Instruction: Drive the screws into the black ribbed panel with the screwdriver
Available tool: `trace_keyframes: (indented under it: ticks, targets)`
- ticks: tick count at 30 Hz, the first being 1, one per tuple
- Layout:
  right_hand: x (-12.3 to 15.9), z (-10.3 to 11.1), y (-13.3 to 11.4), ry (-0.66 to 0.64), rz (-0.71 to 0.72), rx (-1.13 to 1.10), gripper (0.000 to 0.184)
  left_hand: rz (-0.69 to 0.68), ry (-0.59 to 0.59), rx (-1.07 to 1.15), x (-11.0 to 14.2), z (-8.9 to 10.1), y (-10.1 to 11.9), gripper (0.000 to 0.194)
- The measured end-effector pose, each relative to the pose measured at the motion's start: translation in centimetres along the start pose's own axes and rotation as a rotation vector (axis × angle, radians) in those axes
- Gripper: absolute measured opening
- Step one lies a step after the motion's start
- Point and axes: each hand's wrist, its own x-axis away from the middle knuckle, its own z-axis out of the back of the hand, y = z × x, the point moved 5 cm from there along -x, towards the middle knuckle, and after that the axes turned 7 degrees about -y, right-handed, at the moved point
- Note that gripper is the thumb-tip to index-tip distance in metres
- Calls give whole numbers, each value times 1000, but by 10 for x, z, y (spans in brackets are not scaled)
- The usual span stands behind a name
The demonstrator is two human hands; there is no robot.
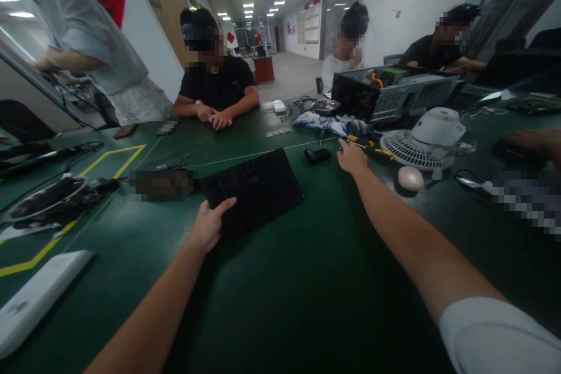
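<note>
A black flat laptop (258, 187) lies closed on the green table (307, 280). My left hand (210, 223) grips its near left corner, thumb on top and fingers underneath. My right hand (352, 156) is stretched far forward, closed around the handle end of a yellow-and-black screwdriver (372, 148) that lies beside a white fan. A small black object (317, 155) rests just left of that hand.
A white fan (427, 137) on its back, a pink oval object (411, 178), gloves or cloth (333, 124), an open computer case (394, 93) and a metal bowl (326, 106) crowd the far right. A white device (35, 298) lies near left. Other people sit and stand around.
</note>
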Motion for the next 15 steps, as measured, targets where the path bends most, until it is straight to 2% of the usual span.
trace_keyframes:
  ticks: [3, 7, 15]
  targets:
    - [-9, -4, 0, -16, 57, 5, 48, 12, -4, -12, -1, 2, -3, 39]
    - [-9, -4, 2, -14, 76, 15, 27, 14, -12, 5, -2, 6, -5, 44]
    - [9, 2, 2, 60, -1, -60, 17, 16, -46, 11, -5, 6, -7, 45]
